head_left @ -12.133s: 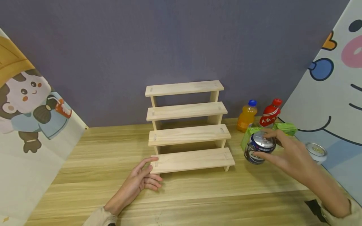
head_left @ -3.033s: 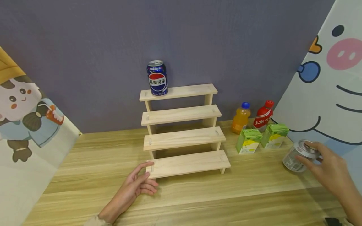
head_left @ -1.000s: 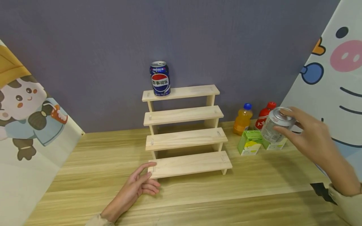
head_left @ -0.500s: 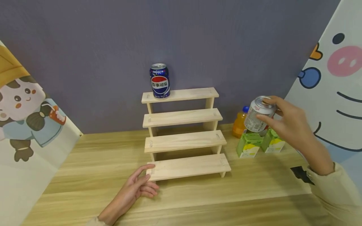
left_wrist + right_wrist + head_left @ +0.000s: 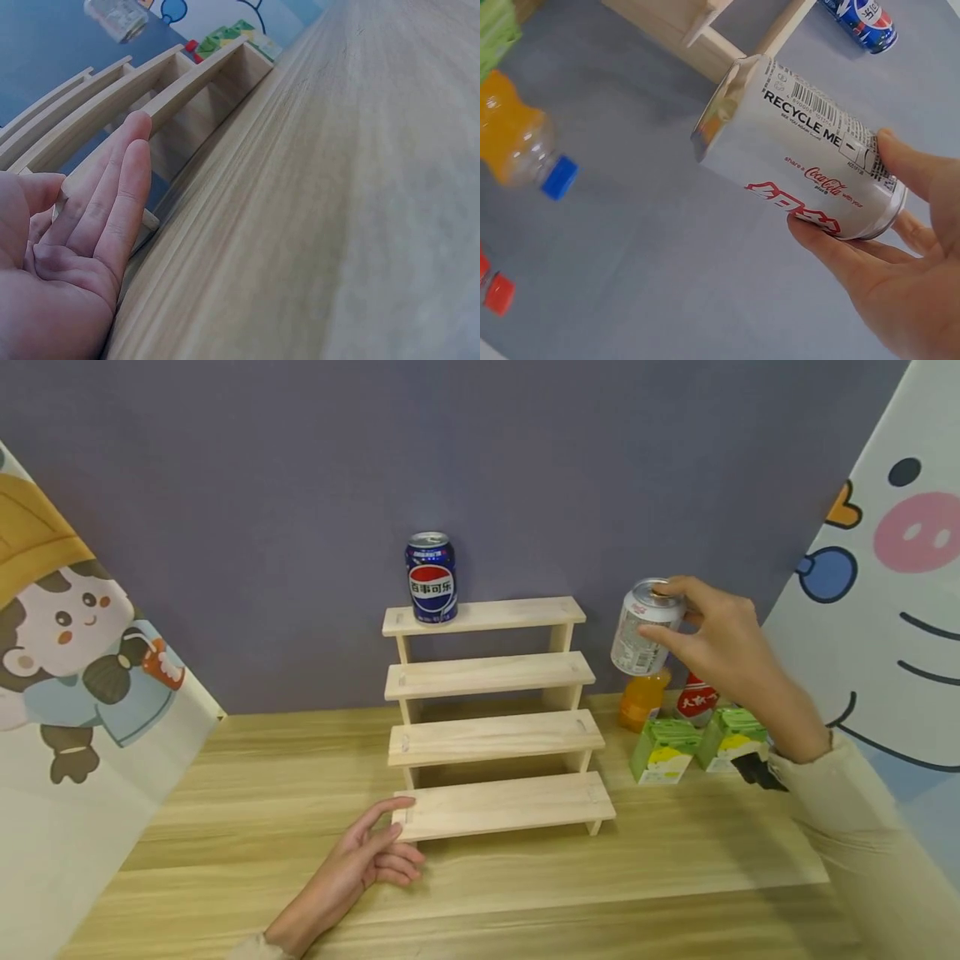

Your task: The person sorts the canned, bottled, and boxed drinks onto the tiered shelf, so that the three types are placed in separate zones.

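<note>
Head view: right grip [image 5: 722,633] holds white can [image 5: 632,642] near its top.

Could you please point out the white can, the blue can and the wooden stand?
White can [image 5: 802,150], right wrist view, printed side.
Blue can [image 5: 432,581], head view, front label.
Wooden stand [image 5: 506,806], head view, lowest step.

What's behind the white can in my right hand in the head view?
Behind the white can are the grey wall and an orange bottle. Only the bottle's lower body shows beneath the can; its blue cap is covered, though the right wrist view shows it.
</note>
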{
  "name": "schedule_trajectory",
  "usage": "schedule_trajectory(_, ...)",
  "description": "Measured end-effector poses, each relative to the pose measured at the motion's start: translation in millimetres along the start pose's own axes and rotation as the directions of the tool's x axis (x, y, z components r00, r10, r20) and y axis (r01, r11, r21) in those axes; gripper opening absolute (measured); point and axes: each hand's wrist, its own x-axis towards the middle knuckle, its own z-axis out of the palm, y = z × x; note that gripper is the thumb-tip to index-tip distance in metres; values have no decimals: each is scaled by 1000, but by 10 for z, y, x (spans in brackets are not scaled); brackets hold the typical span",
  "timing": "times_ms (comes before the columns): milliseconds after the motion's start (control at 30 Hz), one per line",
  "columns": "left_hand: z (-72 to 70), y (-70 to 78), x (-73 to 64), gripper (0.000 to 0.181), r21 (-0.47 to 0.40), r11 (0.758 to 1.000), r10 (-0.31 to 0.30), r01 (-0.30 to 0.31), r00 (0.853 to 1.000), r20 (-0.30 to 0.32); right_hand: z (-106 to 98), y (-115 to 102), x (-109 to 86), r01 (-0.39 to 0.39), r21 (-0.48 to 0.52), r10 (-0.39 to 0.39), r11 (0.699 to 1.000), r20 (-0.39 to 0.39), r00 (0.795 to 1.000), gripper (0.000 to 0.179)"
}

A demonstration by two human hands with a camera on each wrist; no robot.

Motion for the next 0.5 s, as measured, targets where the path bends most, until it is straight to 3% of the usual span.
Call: schedule_trajectory(500,-15,-11,-7,46,-17,1000,27,-27,1000,10,334,-154,604,12,140,-18,990,40,999,44)
